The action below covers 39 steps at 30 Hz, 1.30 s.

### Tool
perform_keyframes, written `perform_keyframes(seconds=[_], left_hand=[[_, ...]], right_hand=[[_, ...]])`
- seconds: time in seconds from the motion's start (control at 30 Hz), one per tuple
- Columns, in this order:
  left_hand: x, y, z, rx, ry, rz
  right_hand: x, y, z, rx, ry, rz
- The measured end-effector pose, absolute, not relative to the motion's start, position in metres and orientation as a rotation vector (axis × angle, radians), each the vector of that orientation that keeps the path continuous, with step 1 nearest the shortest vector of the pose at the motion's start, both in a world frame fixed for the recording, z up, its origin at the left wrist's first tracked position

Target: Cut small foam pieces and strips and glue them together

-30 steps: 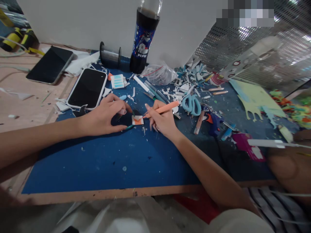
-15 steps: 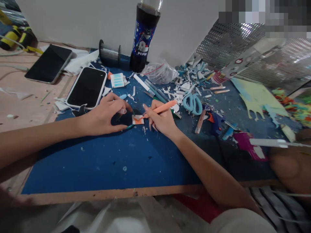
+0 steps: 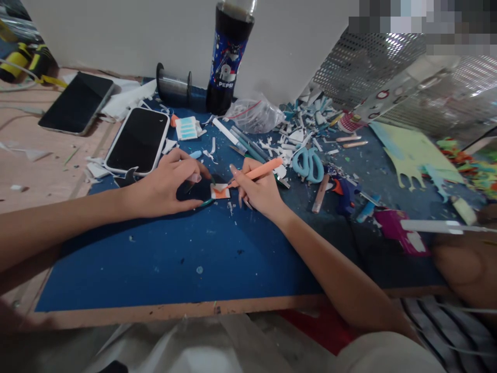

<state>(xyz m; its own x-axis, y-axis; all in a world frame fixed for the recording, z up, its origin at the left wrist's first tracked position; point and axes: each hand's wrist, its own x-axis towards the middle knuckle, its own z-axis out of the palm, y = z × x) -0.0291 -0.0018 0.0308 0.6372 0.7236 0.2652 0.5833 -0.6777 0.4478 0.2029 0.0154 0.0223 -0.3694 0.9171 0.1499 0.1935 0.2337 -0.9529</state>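
Note:
My right hand (image 3: 260, 189) is closed around an orange marker (image 3: 264, 170), its tip down at a small white piece (image 3: 220, 191) with an orange patch on it. The piece lies flat on the blue mat (image 3: 163, 264). At the piece's left edge, the thumb and index finger of my left hand (image 3: 174, 181) hold it by its corners. Close behind my left hand is a white-cased phone (image 3: 137, 140). A white piece with light blue stripes (image 3: 187, 128) lies beyond the fingers, near a white pen (image 3: 228, 133).
A Pepsi bottle (image 3: 228, 62) and a wire spool (image 3: 174, 89) stand at the back. Light blue scissors (image 3: 308, 165), a glue gun (image 3: 347, 196) and foam scraps (image 3: 310, 116) lie to the right. A second phone (image 3: 77, 102) is at left. Another person's arm (image 3: 466, 259) is at far right.
The marker and both hands stay almost in place. The view has shifted very slightly.

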Motion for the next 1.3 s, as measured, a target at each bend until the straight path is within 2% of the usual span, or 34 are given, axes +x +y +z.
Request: perform_keyframes(seconds=[0.67, 1.0, 1.3], left_hand=[[-0.0295, -0.0015, 0.0310, 2.550, 1.021, 0.612], [-0.0298, -0.0019, 0.0301, 2.533, 1.033, 0.612], [-0.0296, -0.0017, 0.0305, 2.531, 1.017, 0.626]], right_hand=[[0.2045, 0.0138, 0.0243, -1.075, -1.624, 1.214], [0.2032, 0.0155, 0.0253, -0.958, -1.756, 1.253], [0.2044, 0.0161, 0.0231, -1.063, -1.705, 1.218]])
